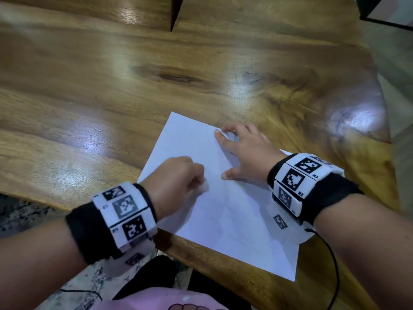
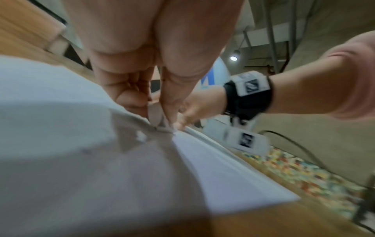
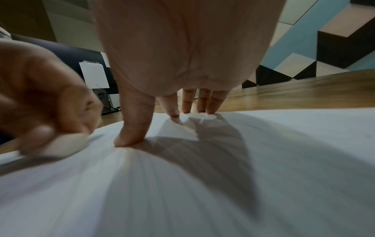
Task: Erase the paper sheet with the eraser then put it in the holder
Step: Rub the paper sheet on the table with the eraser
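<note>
A white paper sheet (image 1: 214,198) lies near the front edge of the wooden table (image 1: 111,97). My left hand (image 1: 178,177) is curled into a fist over the sheet's left part and pinches a small white eraser (image 1: 204,186) against the paper. The eraser (image 2: 155,115) shows between thumb and fingers in the left wrist view, its tip on the sheet (image 2: 81,160). My right hand (image 1: 241,153) lies spread on the sheet's far right part, fingers straight and pressing down. In the right wrist view the eraser (image 3: 67,145) touches the paper (image 3: 182,184) left of my thumb. No holder is in view.
A gap between table boards (image 1: 175,14) runs at the far top. The table's right edge (image 1: 384,121) curves close to the sheet. A black cable (image 1: 333,265) trails from my right wristband. Patterned floor (image 1: 22,211) shows at the lower left.
</note>
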Action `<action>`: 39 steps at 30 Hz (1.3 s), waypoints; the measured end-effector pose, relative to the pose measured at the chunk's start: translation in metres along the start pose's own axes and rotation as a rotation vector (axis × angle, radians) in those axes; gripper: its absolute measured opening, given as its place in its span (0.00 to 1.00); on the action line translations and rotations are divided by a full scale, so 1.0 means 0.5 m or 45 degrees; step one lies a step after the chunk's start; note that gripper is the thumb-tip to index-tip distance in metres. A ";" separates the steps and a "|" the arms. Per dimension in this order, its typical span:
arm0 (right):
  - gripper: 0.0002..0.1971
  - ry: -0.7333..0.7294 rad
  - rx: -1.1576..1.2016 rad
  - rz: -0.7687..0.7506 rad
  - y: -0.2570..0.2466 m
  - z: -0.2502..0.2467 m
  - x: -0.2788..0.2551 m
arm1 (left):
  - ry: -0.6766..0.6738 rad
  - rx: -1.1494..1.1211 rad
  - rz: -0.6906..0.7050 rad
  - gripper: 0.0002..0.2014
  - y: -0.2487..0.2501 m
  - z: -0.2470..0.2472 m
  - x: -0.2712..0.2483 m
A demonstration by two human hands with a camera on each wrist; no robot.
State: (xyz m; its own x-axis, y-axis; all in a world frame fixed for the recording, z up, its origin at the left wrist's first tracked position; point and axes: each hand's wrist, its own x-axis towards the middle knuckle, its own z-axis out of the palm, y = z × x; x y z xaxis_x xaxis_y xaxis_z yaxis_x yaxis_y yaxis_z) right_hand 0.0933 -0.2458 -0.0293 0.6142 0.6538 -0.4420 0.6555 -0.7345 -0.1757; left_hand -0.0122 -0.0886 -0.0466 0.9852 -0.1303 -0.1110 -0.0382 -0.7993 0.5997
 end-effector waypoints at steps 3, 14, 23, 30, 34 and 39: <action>0.47 -0.007 0.006 -0.009 0.001 -0.002 -0.001 | -0.298 -0.081 0.090 0.06 0.028 0.023 -0.059; 0.47 -0.001 0.005 -0.016 0.001 -0.004 -0.003 | -0.400 -0.080 0.120 0.05 0.049 0.040 -0.075; 0.47 0.009 0.003 -0.017 0.000 -0.002 -0.002 | -0.084 0.024 -0.016 0.07 0.022 0.005 0.015; 0.47 -0.002 -0.002 -0.024 0.002 -0.001 -0.001 | -0.326 0.044 0.065 0.07 0.057 0.026 -0.004; 0.47 0.008 0.002 -0.021 0.001 -0.001 0.000 | -0.133 0.048 0.059 0.05 0.043 0.017 0.035; 0.47 0.004 -0.002 -0.029 0.001 -0.002 -0.003 | -0.550 0.015 0.184 0.04 0.089 0.063 -0.063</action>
State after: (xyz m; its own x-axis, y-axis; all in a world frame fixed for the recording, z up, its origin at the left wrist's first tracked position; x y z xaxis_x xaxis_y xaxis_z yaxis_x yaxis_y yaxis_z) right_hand 0.0933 -0.2468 -0.0279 0.6001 0.6711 -0.4352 0.6702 -0.7189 -0.1845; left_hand -0.0500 -0.1382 -0.0414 0.8097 -0.4720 -0.3487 -0.1746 -0.7611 0.6247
